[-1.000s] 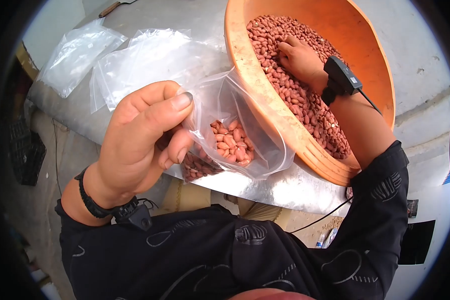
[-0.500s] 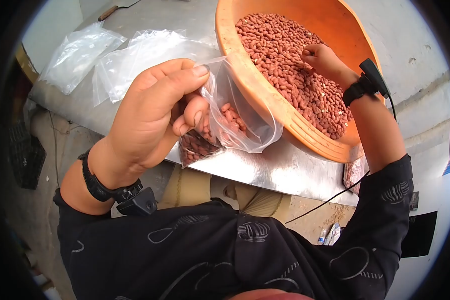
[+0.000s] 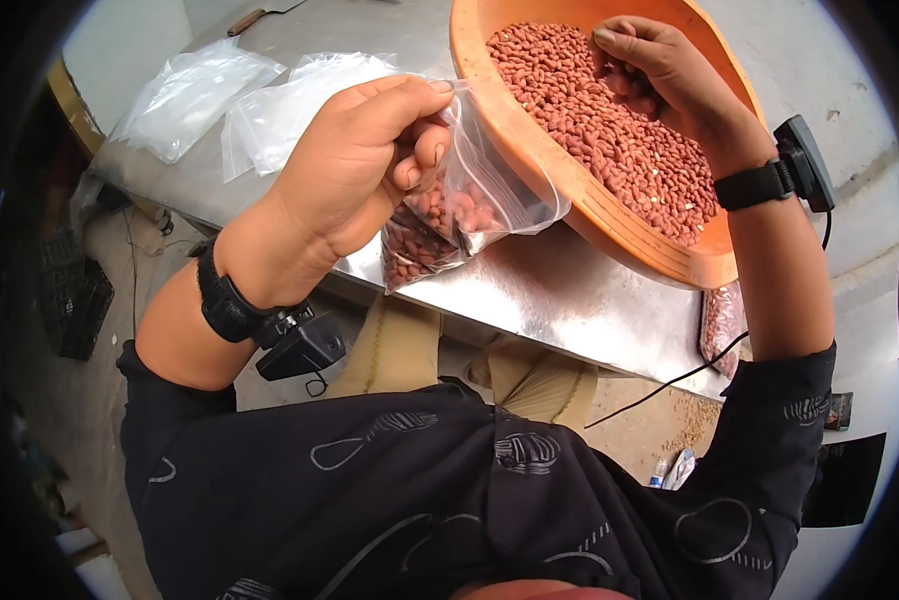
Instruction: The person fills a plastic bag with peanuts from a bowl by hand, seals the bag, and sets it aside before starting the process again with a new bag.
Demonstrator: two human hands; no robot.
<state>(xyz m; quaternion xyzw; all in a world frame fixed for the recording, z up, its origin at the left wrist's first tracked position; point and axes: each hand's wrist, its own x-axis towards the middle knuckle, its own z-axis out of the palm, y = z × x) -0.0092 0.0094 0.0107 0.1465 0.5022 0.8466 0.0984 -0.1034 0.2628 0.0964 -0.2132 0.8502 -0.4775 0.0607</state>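
My left hand (image 3: 370,165) pinches the rim of a clear plastic zip bag (image 3: 515,200), whose mouth gapes toward the basin. Red-skinned peanuts (image 3: 420,245) fill the lower part of this bag, which sits at the metal table's edge. Over the orange basin (image 3: 610,245), my right hand (image 3: 670,75) is curled around some peanuts (image 3: 630,88), seen beneath its fingers. More peanuts (image 3: 580,110) lie heaped in the basin, which is tilted toward me. Each wrist wears a black strap with a small device.
Flat clear bags (image 3: 195,95) lie in two piles at the table's back left, the second pile (image 3: 295,110) nearer the basin. Behind them is a wooden-handled tool (image 3: 248,20). A filled peanut bag (image 3: 722,325) lies below the basin's right side. A black cable (image 3: 660,388) crosses the table edge.
My right hand has risen out of the heap and moved slightly right, with peanuts now visible in its curled fingers. The left hand still holds the bag; the whole view has shifted a little.
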